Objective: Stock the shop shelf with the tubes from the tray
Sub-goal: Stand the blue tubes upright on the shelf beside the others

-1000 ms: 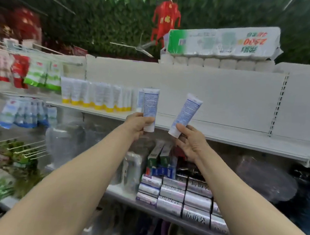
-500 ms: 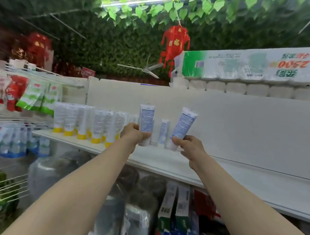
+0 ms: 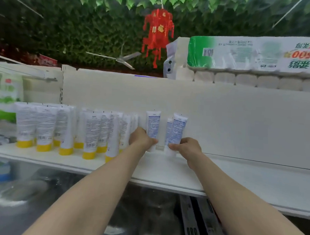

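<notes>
Whereas a second ago both tubes were being held up in the air short of the shelf, in the head view they are now being set down near the back of the white shelf (image 3: 237,177). They are going in at the right end of the row of yellow-capped tubes (image 3: 68,130). This is moving the task on: two more tubes are joining the stock, and the row is growing rightwards into the bare stretch of board.

The left hand (image 3: 141,139) is pinching the left tube (image 3: 153,124) low down, between the thumb and curled fingers. That tube is standing upright with its crimped end on top, and most of its body is rising above the hand. Its cap seems to be touching the shelf, though blur there is making this hard to confirm.

The right hand (image 3: 188,146) is gripping the right tube (image 3: 177,129) in the same way, near the cap end, with the thumb showing in front. This tube is leaning slightly to the right, and its pale cap is showing below the fingers, close to the board. Just behind it, a third blue-printed tube (image 3: 168,129) is standing near the back panel (image 3: 241,122). The tray is not appearing in this view.
</notes>
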A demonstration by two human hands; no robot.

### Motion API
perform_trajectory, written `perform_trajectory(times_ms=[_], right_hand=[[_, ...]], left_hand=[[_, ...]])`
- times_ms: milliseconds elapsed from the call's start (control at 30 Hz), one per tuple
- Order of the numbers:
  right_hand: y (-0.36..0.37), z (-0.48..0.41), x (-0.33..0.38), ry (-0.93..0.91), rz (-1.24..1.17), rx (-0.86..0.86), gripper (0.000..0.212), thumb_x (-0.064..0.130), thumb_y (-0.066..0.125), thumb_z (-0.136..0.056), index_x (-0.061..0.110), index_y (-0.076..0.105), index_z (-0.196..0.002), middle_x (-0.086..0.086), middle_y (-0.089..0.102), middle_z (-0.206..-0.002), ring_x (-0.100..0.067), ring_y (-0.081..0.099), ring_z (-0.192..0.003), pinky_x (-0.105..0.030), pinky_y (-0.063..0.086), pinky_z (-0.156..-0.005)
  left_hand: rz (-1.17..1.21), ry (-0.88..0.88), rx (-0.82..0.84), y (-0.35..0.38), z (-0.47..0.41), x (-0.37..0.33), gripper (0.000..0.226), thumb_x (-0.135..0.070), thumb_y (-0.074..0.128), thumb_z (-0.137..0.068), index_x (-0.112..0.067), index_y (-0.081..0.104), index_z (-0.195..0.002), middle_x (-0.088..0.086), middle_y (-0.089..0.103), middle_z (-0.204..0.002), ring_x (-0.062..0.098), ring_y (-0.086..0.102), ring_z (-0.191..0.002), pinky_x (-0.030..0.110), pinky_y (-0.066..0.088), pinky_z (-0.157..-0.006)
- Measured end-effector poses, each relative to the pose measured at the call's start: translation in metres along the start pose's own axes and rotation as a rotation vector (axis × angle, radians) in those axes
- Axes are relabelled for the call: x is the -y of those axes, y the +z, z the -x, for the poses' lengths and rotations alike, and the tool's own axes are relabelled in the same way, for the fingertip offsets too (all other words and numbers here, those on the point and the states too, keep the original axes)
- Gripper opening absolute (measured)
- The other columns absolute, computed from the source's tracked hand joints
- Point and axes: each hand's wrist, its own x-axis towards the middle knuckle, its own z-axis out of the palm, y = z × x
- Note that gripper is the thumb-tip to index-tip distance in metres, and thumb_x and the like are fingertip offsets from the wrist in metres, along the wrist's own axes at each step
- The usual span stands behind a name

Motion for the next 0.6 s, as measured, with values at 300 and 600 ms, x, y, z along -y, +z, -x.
perform_trajectory(times_ms=[300, 600], right_hand=[[0.007, -0.005, 0.006, 0.057, 0.135, -0.07, 0.039, 0.029, 0.09, -0.064, 0.015, 0.069, -0.094, -0.003, 0.071, -0.096, -0.017, 0.065, -0.085, -0.032, 0.051, -0.075], [0.024, -0.018, 0.008, 0.079, 0.252, -0.07, 0.038, 0.04, 0.088, -0.058, 0.024, 0.062, -0.081, -0.003, 0.069, -0.097, -0.023, 0.065, -0.093, -0.04, 0.054, -0.088]], left_hand=[[-0.145, 0.001, 0.037, 0.017, -0.019, 0.01, 0.053, -0.033, 0.081, -0.075, -0.01, 0.055, -0.116, 0.009, 0.064, -0.116, 0.031, 0.062, -0.106, 0.033, 0.048, -0.077], [-0.189, -0.021, 0.006, 0.016, -0.03, 0.021, 0.052, -0.035, 0.081, -0.075, -0.009, 0.055, -0.112, 0.008, 0.064, -0.112, 0.029, 0.063, -0.102, 0.031, 0.045, -0.07]])
